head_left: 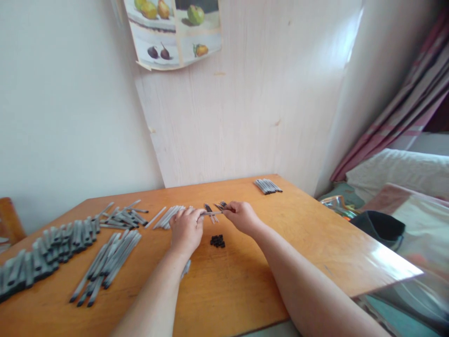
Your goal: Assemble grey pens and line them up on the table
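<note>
Between my two hands a thin grey pen barrel (212,213) lies almost level above the table. My left hand (187,228) pinches its left end. At its right end the fingers of my right hand (242,216) are closed on it, near a dark tip; whether they hold a separate small part I cannot make out. Just beyond the hands lie some thin dark-tipped refills (208,208), partly hidden. A small pile of black plugs (217,241) sits on the table below the barrel. Loose grey barrels (170,217) lie side by side just left of my left hand.
Several piles of grey tubes with black ends (108,260) cover the left of the wooden table (242,285). A neat row of black-ended pens (268,186) lies at the back right. A black container (379,229) stands beyond the right edge; a wall is behind.
</note>
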### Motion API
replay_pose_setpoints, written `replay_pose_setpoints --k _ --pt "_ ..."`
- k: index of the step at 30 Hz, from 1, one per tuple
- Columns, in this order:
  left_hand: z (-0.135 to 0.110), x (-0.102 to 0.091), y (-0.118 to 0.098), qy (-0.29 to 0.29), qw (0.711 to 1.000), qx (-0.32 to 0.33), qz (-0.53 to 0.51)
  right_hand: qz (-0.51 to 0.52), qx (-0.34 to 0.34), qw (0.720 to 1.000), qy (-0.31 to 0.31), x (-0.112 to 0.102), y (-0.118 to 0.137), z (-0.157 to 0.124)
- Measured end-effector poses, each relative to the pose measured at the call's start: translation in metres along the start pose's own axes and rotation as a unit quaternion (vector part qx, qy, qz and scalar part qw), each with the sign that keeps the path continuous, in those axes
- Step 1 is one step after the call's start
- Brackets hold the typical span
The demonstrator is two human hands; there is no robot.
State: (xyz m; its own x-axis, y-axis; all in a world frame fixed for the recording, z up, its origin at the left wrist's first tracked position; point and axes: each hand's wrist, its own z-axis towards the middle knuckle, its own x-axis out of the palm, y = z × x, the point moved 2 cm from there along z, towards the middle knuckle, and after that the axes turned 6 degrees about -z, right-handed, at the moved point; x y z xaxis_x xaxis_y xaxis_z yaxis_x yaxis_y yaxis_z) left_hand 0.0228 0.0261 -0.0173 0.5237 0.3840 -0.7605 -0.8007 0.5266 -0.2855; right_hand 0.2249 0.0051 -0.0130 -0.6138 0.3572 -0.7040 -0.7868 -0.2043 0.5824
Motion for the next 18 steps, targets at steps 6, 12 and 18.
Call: replay_pose_setpoints --k 6,12,18 --pt "0.0 -0.001 -0.001 -0.011 1.0 0.016 0.011 0.006 -0.019 0.998 0.051 0.004 -0.001 0.0" --pt "0.001 0.0 0.005 -0.071 0.997 0.013 0.008 0.005 0.026 0.999 0.026 0.012 -0.016 0.004" --pt "0.001 -0.004 0.012 -0.119 0.992 -0.018 0.021 0.08 0.132 0.985 -0.075 0.009 -0.038 0.013"
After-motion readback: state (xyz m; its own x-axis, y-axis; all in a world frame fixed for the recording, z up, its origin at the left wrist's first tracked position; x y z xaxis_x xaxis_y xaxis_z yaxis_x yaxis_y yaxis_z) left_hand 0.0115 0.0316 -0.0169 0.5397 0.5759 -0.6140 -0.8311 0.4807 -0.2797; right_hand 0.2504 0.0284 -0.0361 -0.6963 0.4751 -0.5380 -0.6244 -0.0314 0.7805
